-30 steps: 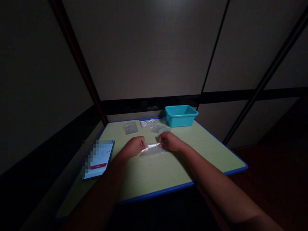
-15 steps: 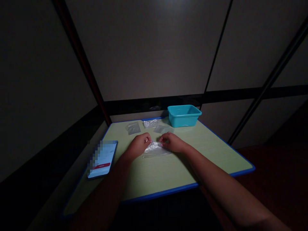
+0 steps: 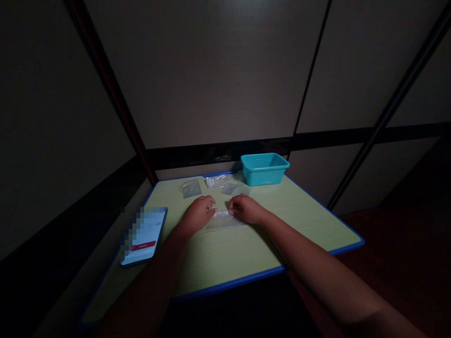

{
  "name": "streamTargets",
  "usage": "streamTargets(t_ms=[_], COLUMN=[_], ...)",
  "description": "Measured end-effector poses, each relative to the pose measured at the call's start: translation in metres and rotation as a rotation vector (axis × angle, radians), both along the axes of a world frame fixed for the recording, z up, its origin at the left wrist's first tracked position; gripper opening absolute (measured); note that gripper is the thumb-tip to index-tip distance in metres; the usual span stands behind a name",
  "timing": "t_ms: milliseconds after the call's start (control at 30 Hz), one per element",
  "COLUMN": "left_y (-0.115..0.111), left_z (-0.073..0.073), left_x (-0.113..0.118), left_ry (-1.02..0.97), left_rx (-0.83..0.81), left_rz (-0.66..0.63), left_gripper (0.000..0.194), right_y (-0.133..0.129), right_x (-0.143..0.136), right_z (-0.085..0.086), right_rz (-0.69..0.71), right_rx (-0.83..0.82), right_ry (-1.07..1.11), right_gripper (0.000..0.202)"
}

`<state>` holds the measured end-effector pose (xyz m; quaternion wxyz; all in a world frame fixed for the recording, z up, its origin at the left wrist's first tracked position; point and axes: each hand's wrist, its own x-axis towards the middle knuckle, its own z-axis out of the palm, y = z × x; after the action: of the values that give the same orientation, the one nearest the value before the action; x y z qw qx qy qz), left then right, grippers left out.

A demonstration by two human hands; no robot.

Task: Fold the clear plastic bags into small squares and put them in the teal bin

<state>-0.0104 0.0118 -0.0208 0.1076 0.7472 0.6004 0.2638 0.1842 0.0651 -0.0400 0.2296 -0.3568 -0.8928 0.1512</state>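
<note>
Head view: fingers of the left hand (image 3: 198, 214) stand parted, the thumb at the far edge of a clear bag (image 3: 226, 222) lying on the desk (image 3: 229, 263); those of the right hand (image 3: 248, 209) curl at the same edge, though whether they pinch it cannot be told. Beyond lie a flat sachet (image 3: 192, 188), a crumpled packet (image 3: 216, 181) and a clear sheet (image 3: 235, 189), with a teal bin (image 3: 265, 177) at far right and a tablet (image 3: 148, 232) at left.

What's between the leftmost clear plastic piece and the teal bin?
In the head view, a crumpled clear packet and, slightly nearer the wearer, another flat plastic piece lie between them on the table.
</note>
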Motion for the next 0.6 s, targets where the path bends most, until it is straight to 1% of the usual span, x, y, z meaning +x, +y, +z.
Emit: streamTargets(t_ms=[67,100,133,200,267,333,400,500,533,600], left_y=[-0.003,-0.005,-0.007,-0.011,-0.015,-0.016,-0.016,-0.014,-0.014,-0.014], left_z=[0.000,0.000,-0.002,-0.007,-0.014,-0.019,-0.021,-0.020,-0.019,-0.018], left_x=[0.003,0.006,0.008,0.014,0.021,0.027,0.031,0.030,0.029,0.027], left_ry=[0.108,0.169,0.225,0.337,0.424,0.472,0.489,0.489,0.484,0.464], left_rx=[0.131,0.163,0.157,0.087,0.014,-0.022,-0.025,-0.024,-0.035,-0.076], left_rz=[-0.003,-0.023,-0.055,-0.123,-0.192,-0.237,-0.227,-0.136,-0.104,-0.059], left_gripper=[0.030,0.039,0.048,0.065,0.072,0.070,0.063,0.054,0.053,0.053], right_y=[0.001,0.002,0.003,0.007,0.010,0.012,0.011,0.003,0.000,-0.005], right_x=[0.000,0.000,0.000,0.001,0.002,0.002,0.003,0.002,0.002,0.001], right_z=[-0.002,-0.002,-0.003,-0.004,-0.005,-0.005,-0.004,-0.001,0.000,0.001], right_rz=[-0.002,-0.005,-0.010,-0.039,-0.085,-0.115,-0.099,-0.069,-0.085,-0.111], right_rx=[0.019,0.034,0.050,0.083,0.104,0.114,0.110,0.070,0.048,-0.051], right_ry=[0.002,0.009,0.021,0.059,0.111,0.165,0.210,0.228,0.206,0.082], right_gripper=[0.006,0.008,0.010,0.014,0.018,0.020,0.024,0.038,0.044,0.052])
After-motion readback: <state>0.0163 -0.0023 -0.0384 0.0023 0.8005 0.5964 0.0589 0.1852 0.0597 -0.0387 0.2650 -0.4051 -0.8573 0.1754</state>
